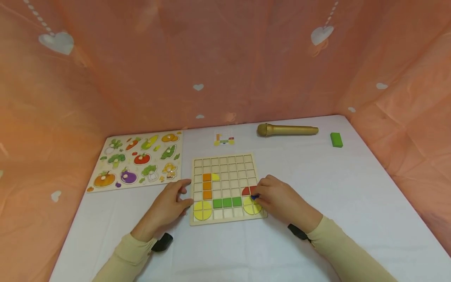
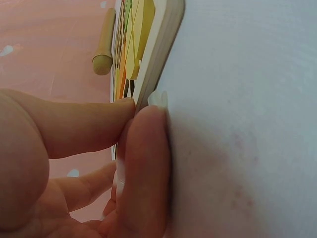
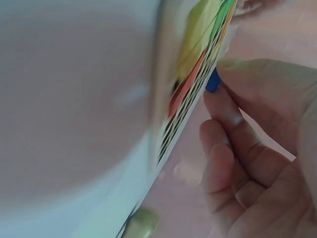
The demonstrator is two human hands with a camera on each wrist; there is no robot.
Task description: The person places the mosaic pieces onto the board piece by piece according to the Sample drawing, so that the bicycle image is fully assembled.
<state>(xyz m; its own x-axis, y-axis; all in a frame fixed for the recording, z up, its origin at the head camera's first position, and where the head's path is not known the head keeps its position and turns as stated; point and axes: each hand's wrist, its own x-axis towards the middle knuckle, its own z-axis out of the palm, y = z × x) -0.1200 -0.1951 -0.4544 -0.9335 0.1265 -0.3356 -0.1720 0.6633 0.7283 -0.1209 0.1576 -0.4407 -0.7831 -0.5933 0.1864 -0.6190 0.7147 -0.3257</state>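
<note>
A wooden grid board lies on the white table, with coloured tiles set in some of its cells. My left hand steadies its left edge, thumb and forefinger spaced apart along the rim. Over the board's lower right, my right hand pinches a small blue tile between thumb and forefinger. The blue tile is above the yellow quarter-circle tiles and beside the red tiles. Elsewhere in the grid are green square tiles, a column of orange tiles and a yellow circle of tiles.
Behind the board lies a small pattern card. A vegetable puzzle board is at the left. Toward the back right are a gold microphone and a green block. An orange curtain hangs around the table.
</note>
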